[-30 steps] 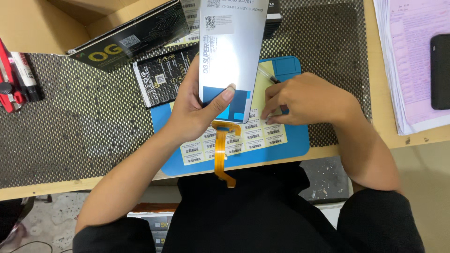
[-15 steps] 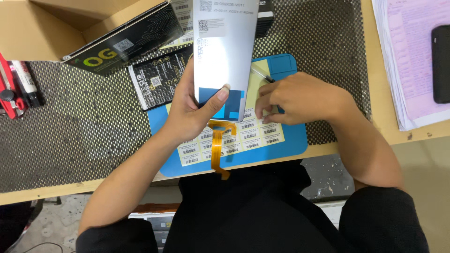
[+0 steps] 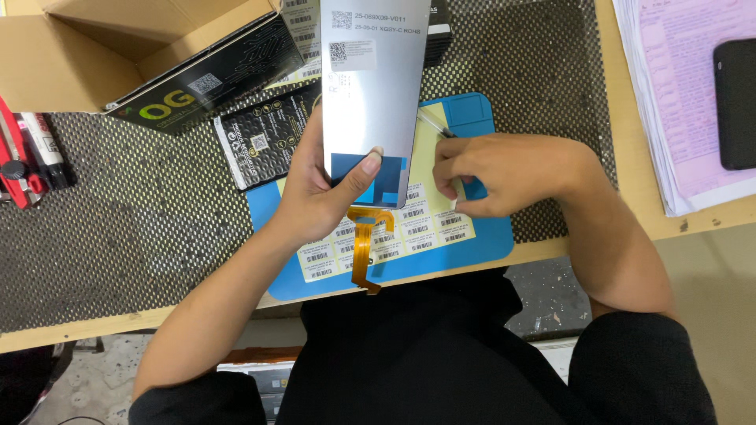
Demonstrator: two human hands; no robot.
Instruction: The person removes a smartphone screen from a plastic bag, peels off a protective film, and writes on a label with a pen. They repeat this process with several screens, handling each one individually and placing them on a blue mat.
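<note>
Right now we have the left hand [image 3: 319, 201] wrapped around the lower end of a flat grey display panel [image 3: 370, 86], thumb pressed on the dark blue patch near its bottom edge, so the panel stands tilted up over the blue work mat [image 3: 472, 244]. An orange flex ribbon [image 3: 364, 244] hangs from the panel's lower edge down across the mat. Our right hand [image 3: 504, 173] is curled closed just beside the panel, fingertips pinched at the yellow sheet of barcode stickers [image 3: 417, 228] that lies on the mat.

As far as we can judge, the panel is already out of its packaging and carries white labels near its top; the sheet has many stickers on it, and none appears lifted clear. Whether one is caught between the right fingertips we cannot tell, since the fingers cover that spot.

A thin, clear stick-like tool [image 3: 433, 124] pokes out past the right hand; what it is stays hard to make out. The panel's top edge is cut off by the frame. Nearby on the mesh-covered tabletop [image 3: 118, 236] lie a black flat box [image 3: 264, 138] and an open cardboard carton [image 3: 87, 47]; to the right sit pink papers [image 3: 669, 86] with a dark phone [image 3: 736, 102] on top, partly cropped.
</note>
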